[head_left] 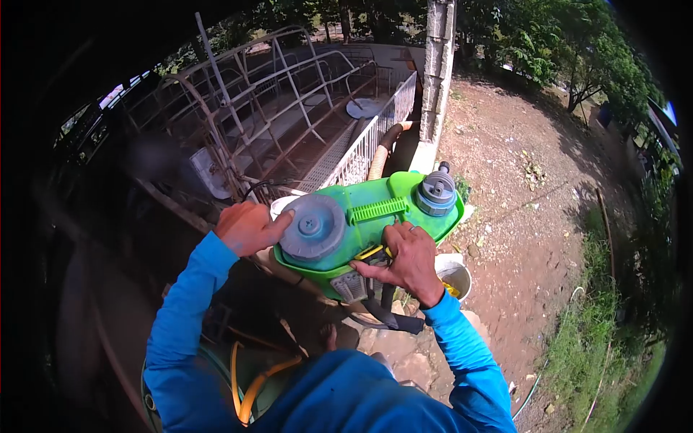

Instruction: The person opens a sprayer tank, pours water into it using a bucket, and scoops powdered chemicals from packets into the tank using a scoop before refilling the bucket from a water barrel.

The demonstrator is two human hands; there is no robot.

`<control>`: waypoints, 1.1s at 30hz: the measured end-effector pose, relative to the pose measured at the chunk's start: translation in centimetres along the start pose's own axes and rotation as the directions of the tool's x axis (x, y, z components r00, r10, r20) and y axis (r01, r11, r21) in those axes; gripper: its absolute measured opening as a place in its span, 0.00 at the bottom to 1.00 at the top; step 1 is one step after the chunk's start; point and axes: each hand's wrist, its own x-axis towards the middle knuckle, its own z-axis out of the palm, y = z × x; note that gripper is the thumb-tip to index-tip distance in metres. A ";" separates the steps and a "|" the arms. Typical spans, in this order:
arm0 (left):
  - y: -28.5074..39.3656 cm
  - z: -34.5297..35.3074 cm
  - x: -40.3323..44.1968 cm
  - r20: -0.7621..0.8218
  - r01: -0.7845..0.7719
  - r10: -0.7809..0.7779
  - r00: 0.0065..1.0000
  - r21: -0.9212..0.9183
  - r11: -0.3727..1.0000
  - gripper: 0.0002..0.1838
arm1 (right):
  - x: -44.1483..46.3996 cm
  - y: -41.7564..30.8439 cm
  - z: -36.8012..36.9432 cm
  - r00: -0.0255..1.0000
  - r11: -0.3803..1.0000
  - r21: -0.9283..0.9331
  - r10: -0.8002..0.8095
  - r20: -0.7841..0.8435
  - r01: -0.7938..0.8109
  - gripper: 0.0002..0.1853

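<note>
- Green tank [368,193]: located on the wearer's side of the concrete post [437,72].
- Large grey lid [312,227]: seated on the tank end farther from the post.
- Left hand [249,227]: grasps the lid's rim, on the side away from the post.
- Right hand [411,263]: contacts the tank's front edge, opposite the post; grip closure cannot be determined.
- Small grey cap [436,195]: tank end nearest the post.

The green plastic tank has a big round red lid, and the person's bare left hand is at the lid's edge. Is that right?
Not quite: the lid isn't red. The head view shows a big round grey lid on the green plastic tank, with the person's bare left hand at its edge.
</note>
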 end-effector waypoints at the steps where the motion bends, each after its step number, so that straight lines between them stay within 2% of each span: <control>1: 0.4 0.1 -0.5 -0.149 -0.016 0.031 0.988 0.101 0.995 0.33 | 0.0 -0.1 -0.1 1.000 1.000 0.000 0.004 -0.007 -0.004 0.34; 2: 0.8 0.2 -1.0 -0.295 -0.004 0.062 0.953 0.194 0.981 0.35 | 0.0 -0.2 -0.1 1.000 1.000 0.002 0.003 -0.004 -0.003 0.34; 3: 1.4 -0.1 -0.6 -0.220 0.024 0.003 0.975 0.121 0.992 0.33 | 0.0 -0.2 -0.1 1.000 1.000 0.001 0.008 -0.003 -0.008 0.34; 4: 1.2 0.7 0.3 -0.220 0.039 -0.013 0.975 0.114 0.993 0.33 | 0.1 -0.4 0.0 1.000 1.000 -0.001 0.010 -0.002 -0.010 0.33; 5: 0.5 2.6 1.7 -0.381 -0.150 0.161 0.910 0.059 0.987 0.32 | 0.1 -0.4 0.2 1.000 1.000 0.003 0.001 0.008 -0.001 0.33; 6: 0.6 3.6 2.6 -0.540 -0.341 0.306 0.784 0.038 0.939 0.32 | 0.0 -0.4 0.2 1.000 1.000 0.011 0.001 0.001 -0.001 0.33; 8: 0.0 4.7 3.0 -0.493 -0.368 0.326 0.807 0.013 0.930 0.31 | 0.1 -0.4 0.2 1.000 1.000 0.016 0.002 -0.004 -0.002 0.33; 10: 0.4 2.6 1.7 -0.248 -0.065 0.075 0.966 0.049 0.997 0.28 | 0.1 -0.3 0.0 1.000 1.000 -0.003 0.009 0.007 -0.008 0.32; 11: 0.8 -0.2 1.1 -0.116 0.089 -0.078 0.990 0.097 0.991 0.28 | 0.1 -0.2 0.0 1.000 1.000 -0.012 0.023 0.003 -0.023 0.32; 12: -0.7 0.1 0.9 -0.200 0.066 -0.078 0.977 -0.065 0.996 0.30 | 0.2 -0.1 -0.1 1.000 1.000 -0.007 0.007 0.000 -0.007 0.32; 14: 0.4 -1.1 -0.5 -0.294 0.087 -0.042 0.955 0.141 0.986 0.27 | 0.1 0.0 0.1 1.000 1.000 0.004 0.001 -0.006 0.000 0.32; 15: 0.7 -1.1 -0.5 -0.290 0.089 -0.044 0.956 0.142 0.986 0.27 | 0.1 0.0 0.2 1.000 1.000 -0.001 0.001 -0.003 -0.001 0.32; 16: 1.1 -1.0 -0.5 -0.242 -0.047 0.074 0.967 0.115 0.992 0.23 | 0.1 -0.1 0.2 1.000 1.000 -0.006 -0.002 0.001 0.002 0.32; 17: 1.5 -0.9 -0.5 -0.201 -0.182 0.195 0.960 0.080 0.980 0.26 | 0.2 -0.1 0.3 1.000 1.000 -0.005 -0.005 0.006 0.005 0.32; 18: 1.7 -0.4 -0.6 -0.202 -0.179 0.191 0.961 0.076 0.981 0.26 | 0.2 -0.1 0.3 1.000 1.000 0.000 -0.005 0.005 0.005 0.33; 20: 2.0 1.1 -0.5 -0.124 -0.389 0.403 0.907 0.120 0.913 0.43 | 0.2 -0.1 0.1 1.000 1.000 0.000 -0.011 0.001 0.011 0.33; 21: 1.8 2.3 -0.1 -0.095 -0.388 0.398 0.913 0.105 0.916 0.50 | 0.2 -0.1 0.1 1.000 1.000 -0.003 -0.005 0.009 0.005 0.33; 25: 2.1 4.0 0.3 -0.196 -0.440 0.449 0.872 0.090 0.893 0.50 | 0.1 -0.2 0.1 1.000 1.000 0.002 -0.011 -0.016 0.011 0.33; 27: 3.5 2.8 -0.3 -0.124 -0.271 0.268 0.956 -0.007 0.963 0.49 | 0.0 0.0 0.2 1.000 1.000 0.010 -0.010 -0.022 0.010 0.33; 28: 4.0 2.7 -0.5 -0.122 -0.278 0.276 0.953 -0.004 0.960 0.49 | 0.0 0.1 0.3 1.000 1.000 0.018 -0.009 -0.026 0.010 0.33; 30: 5.0 2.8 -1.0 -0.318 -0.177 0.121 0.940 -0.152 0.973 0.51 | 0.2 -0.1 0.0 0.999 1.000 0.008 -0.007 -0.034 0.008 0.33; 31: 5.6 1.7 -1.3 -0.374 -0.201 0.087 0.924 -0.279 0.939 0.49 | 0.1 -0.1 -0.1 0.999 1.000 0.003 -0.013 -0.036 0.014 0.33; 32: 6.2 0.7 -1.5 -0.371 -0.206 0.093 0.924 -0.276 0.939 0.49 | 0.0 0.0 -0.2 0.999 1.000 0.001 -0.007 -0.038 0.007 0.33; 33: 6.8 -0.2 -1.6 -0.389 -0.344 0.221 0.894 -0.280 0.896 0.47 | -0.2 0.1 -0.2 1.000 1.000 -0.003 0.000 -0.010 0.000 0.33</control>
